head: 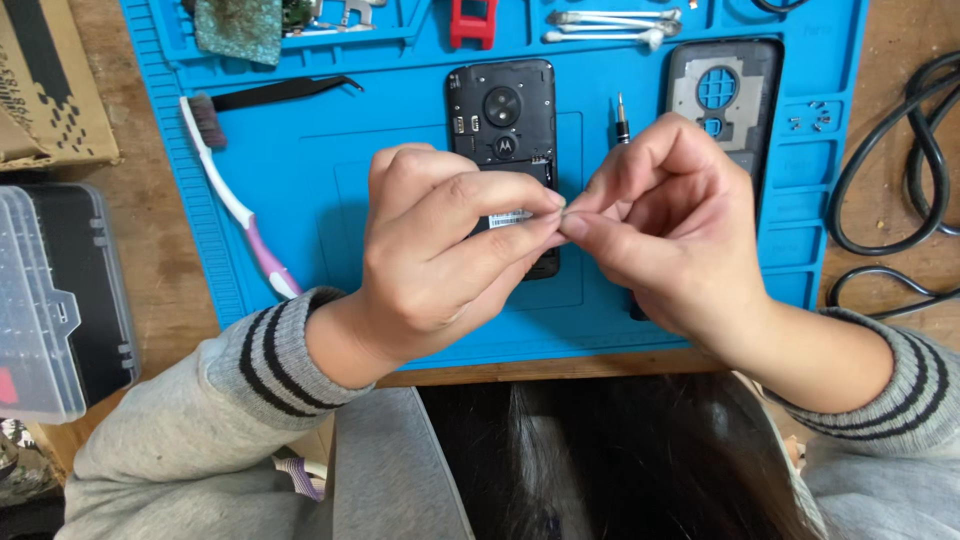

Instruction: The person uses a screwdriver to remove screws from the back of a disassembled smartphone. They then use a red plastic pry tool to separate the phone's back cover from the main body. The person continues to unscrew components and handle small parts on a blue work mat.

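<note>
The person wears a light grey sweatshirt; its ribbed cuffs carry dark stripes, just behind the left hand point(440, 250) and the right hand point(665, 225). Both hands are bare. Long dark hair hangs below them.

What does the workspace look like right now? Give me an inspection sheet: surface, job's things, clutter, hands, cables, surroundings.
Surface: blue silicone repair mat on a wooden table.
Job's things: black opened smartphone lying with its back cover off; black back cover to its right; small screwdriver between them.
Clutter: white-and-purple toothbrush, black tweezers, cotton swabs, red plastic part.
Hands: left hand and right hand meet fingertip to fingertip above the phone, pinching something too small to tell.
Cables: black cable loops at right, off the mat.
Surroundings: clear-lidded plastic case, cardboard box at left.
</note>
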